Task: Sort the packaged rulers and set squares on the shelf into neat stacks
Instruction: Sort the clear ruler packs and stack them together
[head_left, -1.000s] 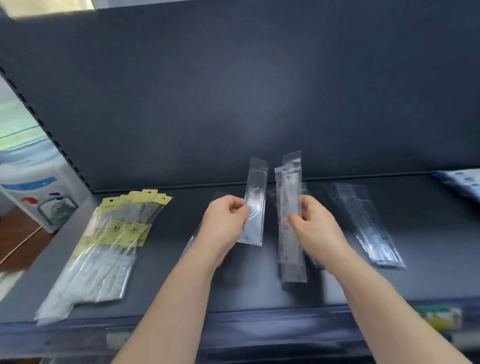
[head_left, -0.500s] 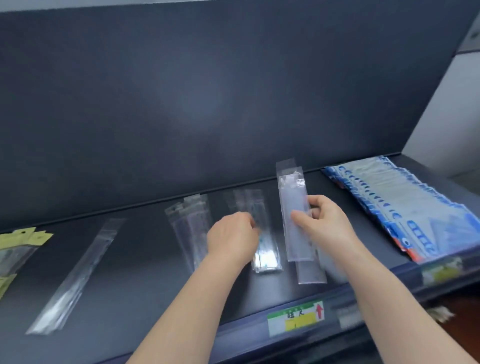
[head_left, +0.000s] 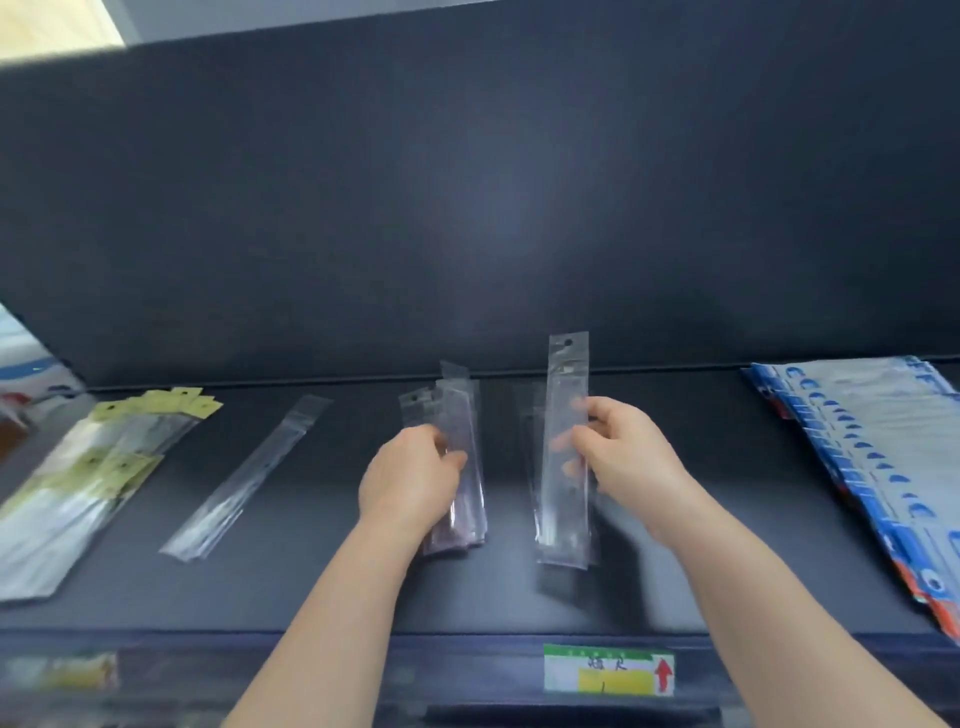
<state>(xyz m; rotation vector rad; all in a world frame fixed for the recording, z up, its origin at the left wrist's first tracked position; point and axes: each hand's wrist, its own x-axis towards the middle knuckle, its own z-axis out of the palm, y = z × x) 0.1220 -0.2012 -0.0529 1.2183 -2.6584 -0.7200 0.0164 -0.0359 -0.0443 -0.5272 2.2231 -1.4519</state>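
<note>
1. Front edge: price label fixed to shelf lip, below right forearm.
2. Left hand: closed around lower half of a bundle of clear ruler packets; thumb on front face, fingers behind. Bundle upright, slightly fanned at top, lower ends resting on or just above shelf surface; exact contact not visible.
3. Right hand: pinching 1 clear packaged ruler near mid-length, fingertips visible through the sleeve. Packet near vertical, hang-hole end up, lower end close to shelf.
4. Key relation: held ruler stands just right of the bundle, both long axes roughly parallel and upright. Judged next move: short leftward transfer by right hand to merge packet with bundle, hang-hole ends aligned.
5. Left of bundle: 1 long clear packet lying flat, diagonal, well apart from both hands. Nearer to left hand.
6. Far left: fanned pile of yellow-tabbed packets.
7. Far right: overlapping row of blue-edged packets.
8. Rear: dark back panel.
</note>
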